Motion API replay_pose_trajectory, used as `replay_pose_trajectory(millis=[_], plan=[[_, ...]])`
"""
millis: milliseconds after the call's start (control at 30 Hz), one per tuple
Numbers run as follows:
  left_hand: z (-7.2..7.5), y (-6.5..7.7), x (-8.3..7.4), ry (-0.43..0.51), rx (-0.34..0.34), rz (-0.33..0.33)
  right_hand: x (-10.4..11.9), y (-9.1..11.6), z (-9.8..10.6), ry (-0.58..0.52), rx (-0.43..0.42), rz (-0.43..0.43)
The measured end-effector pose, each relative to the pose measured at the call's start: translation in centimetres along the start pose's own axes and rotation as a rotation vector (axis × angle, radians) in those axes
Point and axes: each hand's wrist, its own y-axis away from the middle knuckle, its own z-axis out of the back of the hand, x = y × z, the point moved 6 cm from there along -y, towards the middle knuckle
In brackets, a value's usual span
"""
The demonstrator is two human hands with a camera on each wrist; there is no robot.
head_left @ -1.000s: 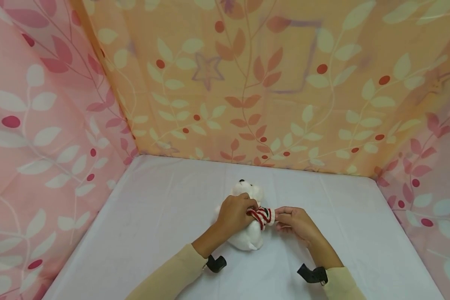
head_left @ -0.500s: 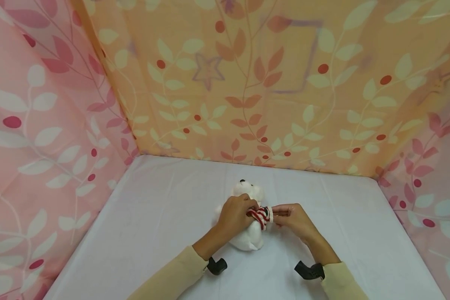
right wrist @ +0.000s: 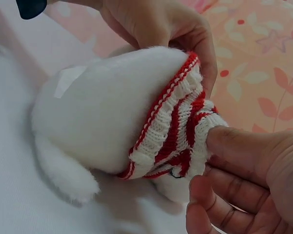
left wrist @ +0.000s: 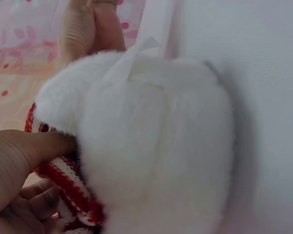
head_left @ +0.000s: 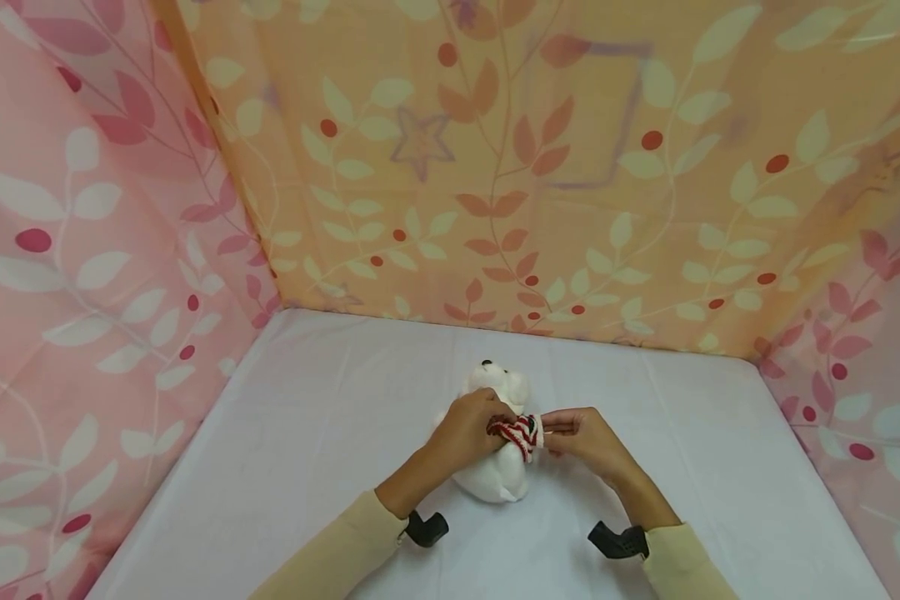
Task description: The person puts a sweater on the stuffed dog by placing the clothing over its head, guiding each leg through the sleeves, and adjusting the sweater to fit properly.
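Observation:
A white plush bear [head_left: 489,482] lies on its back in the head view, head towards the far side. Bunched around its upper body is a small red-and-white striped knitted sweater [head_left: 521,436]. My left hand [head_left: 467,427] lies across the bear and grips the sweater's edge; in the left wrist view its thumb [left wrist: 53,145] is tucked in between knit and fur. On the other side, my right hand [head_left: 588,439] pinches the white ribbed sleeve cuff [right wrist: 203,139] between thumb and fingers, drawing it out from the body. A white tag [right wrist: 68,81] shows on the bear's fur.
The bear lies on a table with a white cloth [head_left: 330,400]. Floral curtains in pink [head_left: 97,275] and orange [head_left: 390,200] enclose it at the sides and back. Black camera mounts [head_left: 618,542] sit at both wrists.
My right hand has moved slightly left, and its fingers have drawn together on the cuff. My left hand and the bear have stayed nearly in place.

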Motion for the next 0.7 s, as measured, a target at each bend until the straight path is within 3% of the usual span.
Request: replay_pose_trajectory(millis=[400, 700], plan=[[-0.8, 0.1, -0.1, 0.024, -0.06, 0.013, 0.7, -0.2, -1.0, 0.042, 0.029, 0.043], [-0.8, -0.2, -0.5, 0.015, -0.016, 0.015, 0.9, -0.6, -1.6, 0.093, 0.026, 0.044]])
